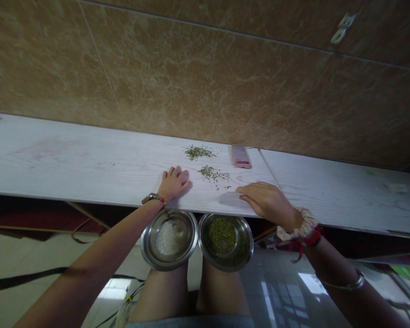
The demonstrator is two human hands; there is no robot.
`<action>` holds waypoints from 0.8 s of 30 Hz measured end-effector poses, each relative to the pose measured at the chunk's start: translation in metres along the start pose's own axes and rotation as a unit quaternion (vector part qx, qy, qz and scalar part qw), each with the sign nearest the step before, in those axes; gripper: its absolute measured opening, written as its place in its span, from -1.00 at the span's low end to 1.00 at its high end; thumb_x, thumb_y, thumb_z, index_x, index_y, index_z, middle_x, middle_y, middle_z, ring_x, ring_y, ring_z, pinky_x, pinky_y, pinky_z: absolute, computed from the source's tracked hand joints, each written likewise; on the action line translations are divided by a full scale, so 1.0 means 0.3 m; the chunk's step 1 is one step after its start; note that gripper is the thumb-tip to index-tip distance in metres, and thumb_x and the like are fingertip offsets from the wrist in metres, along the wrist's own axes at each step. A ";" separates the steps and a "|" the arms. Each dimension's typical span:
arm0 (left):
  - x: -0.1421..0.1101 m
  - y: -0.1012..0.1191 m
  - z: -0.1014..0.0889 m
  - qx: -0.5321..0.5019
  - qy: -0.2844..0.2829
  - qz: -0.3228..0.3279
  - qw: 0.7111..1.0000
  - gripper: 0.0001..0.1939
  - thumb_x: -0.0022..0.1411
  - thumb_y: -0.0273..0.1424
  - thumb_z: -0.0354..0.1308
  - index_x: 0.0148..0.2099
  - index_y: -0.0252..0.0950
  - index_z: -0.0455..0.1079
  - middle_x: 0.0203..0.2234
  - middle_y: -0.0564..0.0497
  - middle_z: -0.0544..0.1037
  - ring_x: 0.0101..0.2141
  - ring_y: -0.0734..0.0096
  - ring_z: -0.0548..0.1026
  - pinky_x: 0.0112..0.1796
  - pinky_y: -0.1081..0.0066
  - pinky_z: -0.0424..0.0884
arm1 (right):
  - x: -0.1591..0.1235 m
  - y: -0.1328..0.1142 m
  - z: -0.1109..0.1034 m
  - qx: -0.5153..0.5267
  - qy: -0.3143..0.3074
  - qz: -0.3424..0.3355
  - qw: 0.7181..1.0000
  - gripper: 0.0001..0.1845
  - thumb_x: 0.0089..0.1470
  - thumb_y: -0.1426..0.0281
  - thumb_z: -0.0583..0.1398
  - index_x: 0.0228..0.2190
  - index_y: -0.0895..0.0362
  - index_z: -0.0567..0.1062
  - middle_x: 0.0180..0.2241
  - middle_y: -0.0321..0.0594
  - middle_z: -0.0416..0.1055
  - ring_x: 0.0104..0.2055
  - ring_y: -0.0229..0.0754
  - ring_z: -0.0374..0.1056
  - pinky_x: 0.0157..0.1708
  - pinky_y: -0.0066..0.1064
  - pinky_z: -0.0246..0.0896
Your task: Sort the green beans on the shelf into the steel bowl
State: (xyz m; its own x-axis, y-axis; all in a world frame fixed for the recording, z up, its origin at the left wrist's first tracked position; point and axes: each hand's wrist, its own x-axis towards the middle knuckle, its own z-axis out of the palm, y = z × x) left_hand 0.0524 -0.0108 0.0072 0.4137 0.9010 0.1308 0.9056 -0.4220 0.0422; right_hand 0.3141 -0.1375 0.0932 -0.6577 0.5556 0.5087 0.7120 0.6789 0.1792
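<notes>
Two small piles of green beans lie on the white tabletop, a back pile (198, 152) and a looser front pile (210, 172). My left hand (175, 183) rests on the tabletop to the left of the front pile, fingers spread, holding nothing. Right of that pile, my right hand (266, 198) is low over the surface with its fingers pressed together. Whatever may be between those fingertips is hidden. On my lap, below the table edge, are two metal bowls: the left bowl (193, 243) contains white grains like rice, the right bowl (246, 250) green beans.
A phone-like flat object (242, 157), partly blurred out, lies behind the beans near the wall. The tiled wall (157, 73) borders the narrow white tabletop (71, 159). A dark strap (27, 278) and thin cables are at lower left.
</notes>
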 end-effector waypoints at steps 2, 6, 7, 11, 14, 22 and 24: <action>0.000 0.000 0.001 0.000 0.002 0.001 1.000 -0.54 0.30 -0.19 -0.09 0.17 -0.24 0.23 0.16 -0.20 0.23 0.15 -0.01 0.14 0.05 0.03 0.10 | -0.002 0.055 0.035 -0.028 0.013 0.023 0.999 -0.79 0.16 0.47 0.05 -0.24 0.19 0.48 -0.36 -0.14 0.55 -0.33 -0.19 0.44 -0.33 -0.35 0.30; 0.000 0.002 0.000 0.002 -0.006 -0.006 1.000 -0.54 0.30 -0.18 -0.09 0.17 -0.25 0.22 0.15 -0.20 0.23 0.16 -0.02 0.14 0.05 0.04 0.09 | -0.004 0.155 0.122 -0.046 0.028 0.048 0.997 -0.79 0.14 0.49 0.05 -0.27 0.14 0.48 -0.35 -0.16 0.55 -0.30 -0.15 0.44 -0.27 -0.28 0.30; 0.001 0.002 -0.001 0.002 -0.009 -0.007 1.000 -0.54 0.30 -0.18 -0.09 0.17 -0.25 0.22 0.16 -0.20 0.23 0.16 -0.01 0.14 0.06 0.04 0.09 | -0.003 0.174 0.143 -0.047 0.040 0.053 0.997 -0.79 0.14 0.49 0.05 -0.27 0.13 0.48 -0.35 -0.16 0.54 -0.30 -0.15 0.44 -0.28 -0.28 0.30; 0.001 0.002 -0.002 0.000 -0.006 -0.004 1.000 -0.55 0.30 -0.19 -0.08 0.17 -0.24 0.23 0.15 -0.18 0.23 0.15 0.02 0.15 0.05 0.06 0.11 | 0.019 0.231 0.218 -0.063 0.096 0.067 0.991 -0.79 0.14 0.50 0.02 -0.29 0.13 0.45 -0.38 -0.13 0.52 -0.32 -0.13 0.41 -0.29 -0.27 0.26; 0.001 0.002 -0.003 0.002 -0.002 -0.004 1.000 -0.56 0.30 -0.20 -0.08 0.16 -0.23 0.23 0.14 -0.18 0.24 0.15 0.01 0.15 0.04 0.05 0.12 | 0.047 0.263 0.273 -0.064 0.104 0.064 0.990 -0.77 0.14 0.52 -0.01 -0.29 0.14 0.43 -0.37 -0.10 0.50 -0.30 -0.11 0.39 -0.26 -0.26 0.23; -0.001 0.006 -0.009 0.004 -0.011 -0.010 1.000 -0.57 0.31 -0.22 -0.07 0.17 -0.22 0.23 0.18 -0.18 0.20 0.18 -0.02 0.12 0.07 0.03 0.10 | 0.091 0.286 0.408 -0.056 0.089 0.024 0.994 -0.75 0.12 0.57 -0.01 -0.30 0.12 0.43 -0.30 -0.12 0.50 -0.23 -0.14 0.36 -0.22 -0.28 0.18; -0.001 0.006 -0.010 0.004 -0.014 -0.012 1.000 -0.57 0.31 -0.22 -0.07 0.17 -0.23 0.22 0.18 -0.19 0.20 0.18 -0.02 0.12 0.07 0.03 0.10 | 0.090 0.281 0.430 -0.053 0.085 0.025 0.995 -0.74 0.11 0.58 0.00 -0.28 0.11 0.43 -0.29 -0.13 0.50 -0.22 -0.15 0.35 -0.22 -0.28 0.16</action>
State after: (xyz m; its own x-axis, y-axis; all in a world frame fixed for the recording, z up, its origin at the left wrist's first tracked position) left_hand 0.0536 -0.0121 0.0103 0.3947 0.9130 0.1029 0.9157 -0.4001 0.0375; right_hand 0.3245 -0.0033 0.0133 -0.5762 0.4912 0.6533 0.7704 0.5934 0.2333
